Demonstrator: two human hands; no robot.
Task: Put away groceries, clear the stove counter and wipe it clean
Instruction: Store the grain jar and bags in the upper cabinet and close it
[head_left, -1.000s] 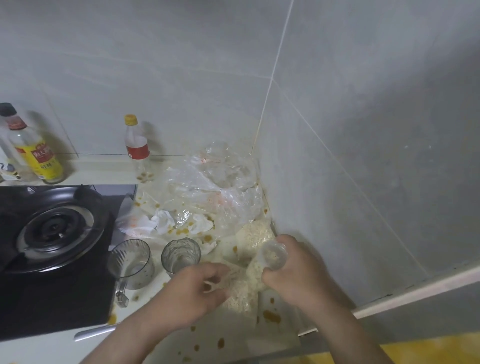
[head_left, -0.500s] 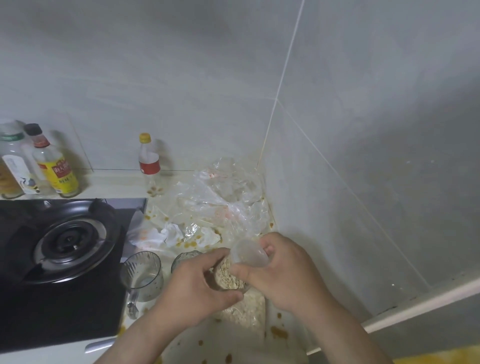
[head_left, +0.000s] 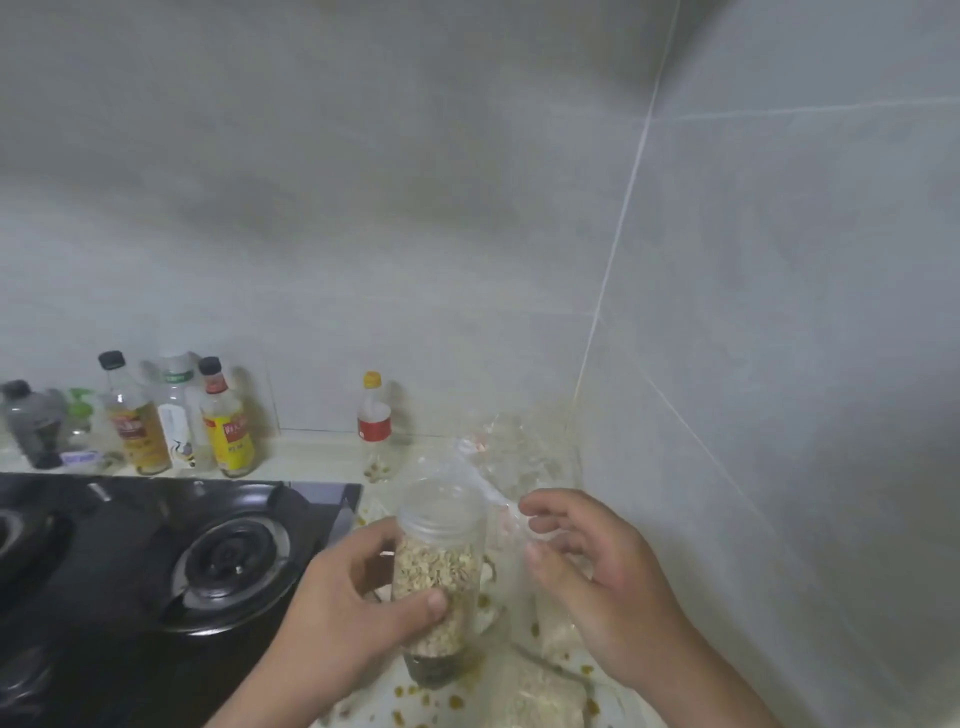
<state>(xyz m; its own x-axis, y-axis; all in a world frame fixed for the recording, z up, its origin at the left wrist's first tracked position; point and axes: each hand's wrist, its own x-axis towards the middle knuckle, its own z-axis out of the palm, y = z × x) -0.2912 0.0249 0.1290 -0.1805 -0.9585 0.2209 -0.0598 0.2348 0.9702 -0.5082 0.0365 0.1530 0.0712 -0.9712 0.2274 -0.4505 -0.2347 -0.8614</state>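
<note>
Hands as I see them: my left hand (head_left: 353, 597) grips the clear jar of oats (head_left: 441, 530), thumb across its front. The jar is upright with its lid off, over the stained surface (head_left: 311, 457) just right of the black stove (head_left: 228, 556). My right hand (head_left: 597, 571) hangs beside the jar, apart from it, fingers loosely curved and holding nothing that I can make out. A crumpled clear bag (head_left: 524, 457) lies just behind, in the corner. Sauce bottles (head_left: 228, 421) stand along the back wall.

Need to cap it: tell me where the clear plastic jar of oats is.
Head view, lower centre: the clear plastic jar of oats is held upright in the left hand, just right of the black gas stove.
</note>
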